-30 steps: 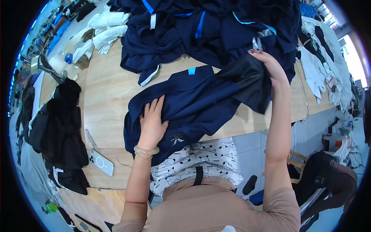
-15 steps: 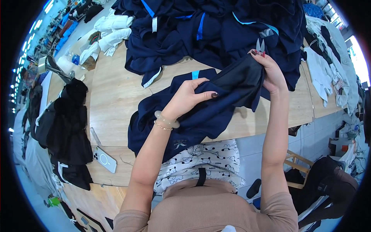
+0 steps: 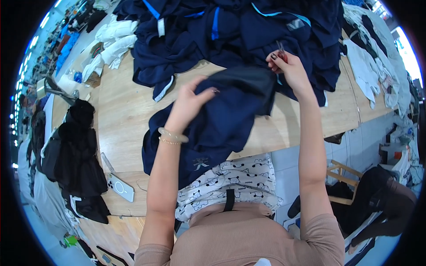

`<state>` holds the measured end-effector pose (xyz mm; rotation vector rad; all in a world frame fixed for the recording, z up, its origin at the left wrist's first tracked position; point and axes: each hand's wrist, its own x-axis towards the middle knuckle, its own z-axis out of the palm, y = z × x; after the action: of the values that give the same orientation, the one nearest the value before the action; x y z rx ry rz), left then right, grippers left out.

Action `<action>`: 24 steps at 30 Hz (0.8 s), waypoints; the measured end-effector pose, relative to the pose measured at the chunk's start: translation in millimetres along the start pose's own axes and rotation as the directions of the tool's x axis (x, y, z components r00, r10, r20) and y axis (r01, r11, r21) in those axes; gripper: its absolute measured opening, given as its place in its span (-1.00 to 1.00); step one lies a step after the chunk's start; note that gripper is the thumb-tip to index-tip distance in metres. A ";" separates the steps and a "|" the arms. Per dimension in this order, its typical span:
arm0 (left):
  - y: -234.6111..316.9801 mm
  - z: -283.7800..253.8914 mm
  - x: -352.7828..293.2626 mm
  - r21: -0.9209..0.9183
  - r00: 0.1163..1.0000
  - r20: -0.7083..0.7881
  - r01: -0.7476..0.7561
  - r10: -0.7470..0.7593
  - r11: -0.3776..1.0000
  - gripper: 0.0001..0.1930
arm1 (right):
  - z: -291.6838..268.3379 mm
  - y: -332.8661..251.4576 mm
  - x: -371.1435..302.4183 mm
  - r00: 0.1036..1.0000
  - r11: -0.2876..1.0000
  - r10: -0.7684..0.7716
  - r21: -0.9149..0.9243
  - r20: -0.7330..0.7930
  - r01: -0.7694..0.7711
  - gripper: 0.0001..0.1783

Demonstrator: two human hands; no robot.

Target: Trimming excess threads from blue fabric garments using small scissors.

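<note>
Holding snips (image 3: 282,49), the right hand (image 3: 291,74) has cloth (image 3: 224,117), not yet flat, beside its fingers; can't tell if left hand (image 3: 187,104) grips.

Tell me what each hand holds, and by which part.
Right hand: small snips, by the red handles. Left hand: at the navy garment, blurred; whether it grips cannot be told.

Pretty bright in here: ceiling lights (image 3: 45,20) left, window (image 3: 406,62) blown out right, left hand (image 3: 187,104) motion-blurred, soft shadow on the table (image 3: 117,119), edges fisheyed into black.
</note>
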<state>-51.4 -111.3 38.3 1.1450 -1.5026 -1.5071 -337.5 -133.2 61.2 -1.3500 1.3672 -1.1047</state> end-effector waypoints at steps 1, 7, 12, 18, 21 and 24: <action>-25.8 -15.9 8.2 0.455 0.928 -0.167 -0.229 0.334 0.861 -0.64 | 7.5 1.3 -1.4 0.994 0.986 -0.079 -0.151 -0.077 0.067 -0.84; -4.7 24.6 -28.6 0.685 0.870 -0.123 -0.273 0.477 0.675 -0.62 | -1.4 43.7 -49.5 0.963 0.947 -0.084 -0.323 -0.256 -0.004 -0.75; -17.9 59.2 -79.4 0.858 0.942 0.051 -0.211 0.333 0.467 -0.44 | 12.9 79.2 -78.2 0.890 0.977 0.138 -0.086 -0.434 -0.193 -0.80; -34.0 65.4 -92.6 0.866 0.965 0.064 -0.179 0.253 0.466 -0.61 | 28.3 84.1 -62.2 0.853 0.993 -0.098 -0.110 -0.512 0.048 -0.88; -38.6 67.4 -96.2 0.865 0.968 0.073 -0.181 0.240 0.469 -0.62 | -19.9 51.7 -64.5 0.778 0.897 0.210 0.433 -0.592 0.088 -0.91; -35.4 71.0 -98.7 0.860 0.972 0.075 -0.177 0.224 0.479 -0.63 | -42.9 43.7 -64.0 0.870 0.855 0.148 0.503 -0.471 0.127 -0.93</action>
<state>-78.6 8.7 8.6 1.4319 -2.3706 -0.4578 -387.9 -68.6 27.6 -0.6739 1.2757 -1.7507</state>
